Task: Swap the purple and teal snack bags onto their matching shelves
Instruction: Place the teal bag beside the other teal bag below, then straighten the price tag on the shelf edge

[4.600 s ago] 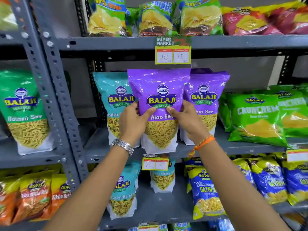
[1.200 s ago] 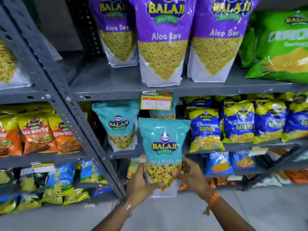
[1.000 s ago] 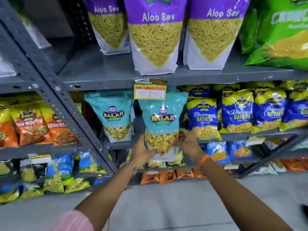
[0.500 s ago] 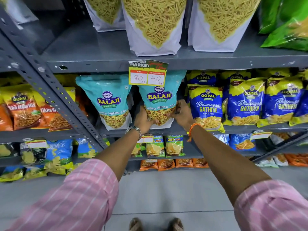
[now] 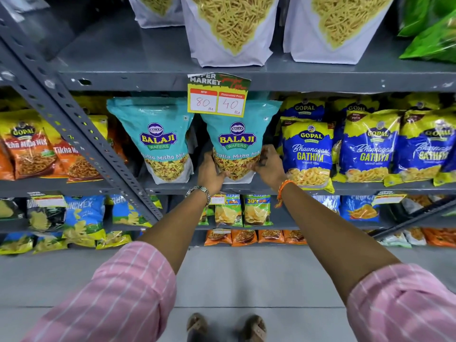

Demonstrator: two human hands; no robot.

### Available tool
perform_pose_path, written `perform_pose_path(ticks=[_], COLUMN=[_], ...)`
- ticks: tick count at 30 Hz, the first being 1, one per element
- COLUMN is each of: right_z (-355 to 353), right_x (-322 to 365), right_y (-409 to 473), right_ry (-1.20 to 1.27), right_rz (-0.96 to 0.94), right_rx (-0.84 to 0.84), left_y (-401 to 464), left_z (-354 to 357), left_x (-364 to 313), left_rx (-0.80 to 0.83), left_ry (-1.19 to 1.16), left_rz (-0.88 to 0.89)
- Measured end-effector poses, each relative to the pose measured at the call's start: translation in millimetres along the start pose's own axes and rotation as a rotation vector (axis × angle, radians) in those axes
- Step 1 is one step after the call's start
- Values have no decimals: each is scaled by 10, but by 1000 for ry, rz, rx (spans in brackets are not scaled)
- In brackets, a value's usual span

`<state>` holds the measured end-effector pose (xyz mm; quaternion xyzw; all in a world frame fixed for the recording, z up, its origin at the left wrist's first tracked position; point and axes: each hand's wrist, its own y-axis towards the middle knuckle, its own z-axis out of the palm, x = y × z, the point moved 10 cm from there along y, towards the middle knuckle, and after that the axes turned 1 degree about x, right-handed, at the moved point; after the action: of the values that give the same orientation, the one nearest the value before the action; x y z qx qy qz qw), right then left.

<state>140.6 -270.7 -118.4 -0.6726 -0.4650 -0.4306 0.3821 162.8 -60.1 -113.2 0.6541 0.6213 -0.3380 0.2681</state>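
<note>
Teal bag in hand [image 5: 237,141]: upright on the middle shelf [image 5: 357,190], its base at the front edge, just beside a second teal bag [image 5: 160,141] to its left.
Left hand [image 5: 209,174]: closed around the lower left side of the held bag; metal watch [image 5: 198,191] at the wrist.
Right hand [image 5: 269,164]: fingers curled on the bag's lower right edge; orange thread [image 5: 283,188] at the wrist.
Price tag [image 5: 218,95]: hangs from the upper shelf edge and covers the top of the held bag; reads 80 and 40.
Upper shelf [image 5: 148,80]: three bags with white bases [image 5: 229,28] stand in a row; their tops are cut off by the frame.
Right neighbours: blue and yellow bags [image 5: 306,154], touching the right hand.
Sleeves [image 5: 123,292]: pink, striped, rolled to the elbow.
</note>
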Motion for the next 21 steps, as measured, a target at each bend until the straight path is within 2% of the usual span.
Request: perform_pose_path(ticks=[5, 8, 10, 13, 15, 18, 21], right_z=[-27, -116, -217, -473, -609, -840, -971], right_x=[28, 76, 216, 665, 1094, 1907, 2568], right_y=[-46, -234, -555, -1134, -1425, -1694, -1703], right_ry=[-25, 174, 291, 241, 286, 338, 365], right_rz=[10, 70, 61, -111, -246, -450, -584], right_rx=[-23, -104, -222, -463, -545, -619, -581], left_y=[-53, -260, -491, -933, -1193, -1416, -1369], left_z=[-50, -218, -389, -703, -954, -1506, -2069], left_x=[-1, -31, -98, -436, -775, -1383, -1844], left_rx=[-16, -87, -168, -232, -248, -338, -456], left_ry=[28, -38, -126, -232, -265, -313, -402], left_rz=[7, 21, 54, 215, 352, 562, 639])
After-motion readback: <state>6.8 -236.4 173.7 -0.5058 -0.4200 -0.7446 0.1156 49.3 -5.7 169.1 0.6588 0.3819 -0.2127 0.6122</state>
